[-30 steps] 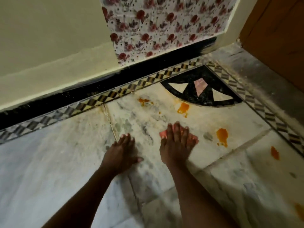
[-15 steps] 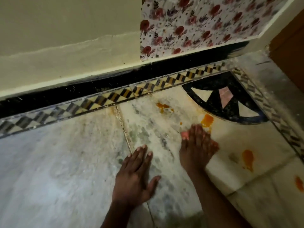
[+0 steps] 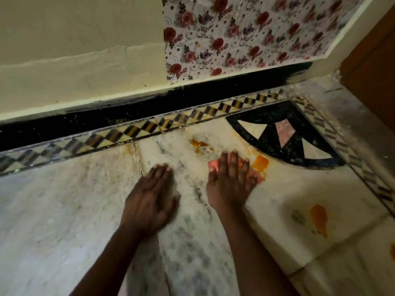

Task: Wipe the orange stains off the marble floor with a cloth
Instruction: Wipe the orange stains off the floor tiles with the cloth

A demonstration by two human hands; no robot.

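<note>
Two bare hands are being pressed flat on the marble floor (image 3: 64, 210), near the corner where the checkered border strip (image 3: 136, 130) is running along the black skirting (image 3: 85, 118). The right hand (image 3: 229, 184) is being held palm down on a pink cloth (image 3: 213, 165), fingers extended and close together; only the cloth's edges are showing, at the left of the fingertips and at the right side of the hand. The left hand (image 3: 151, 199) is being rested flat on bare marble well left of it, fingers straight and together, thumb spread, nothing held.

Orange stains are being seen in several places: a bright one (image 3: 259, 162) just right of the cloth and touching its edge, a thinner smeared one (image 3: 199, 144) just beyond the fingertips, a larger one (image 3: 319, 218) well to the right. The black fan-shaped inlay (image 3: 284, 116) is lying just beyond the bright stain. Floral wallpaper (image 3: 245, 33) is covering the wall above.
</note>
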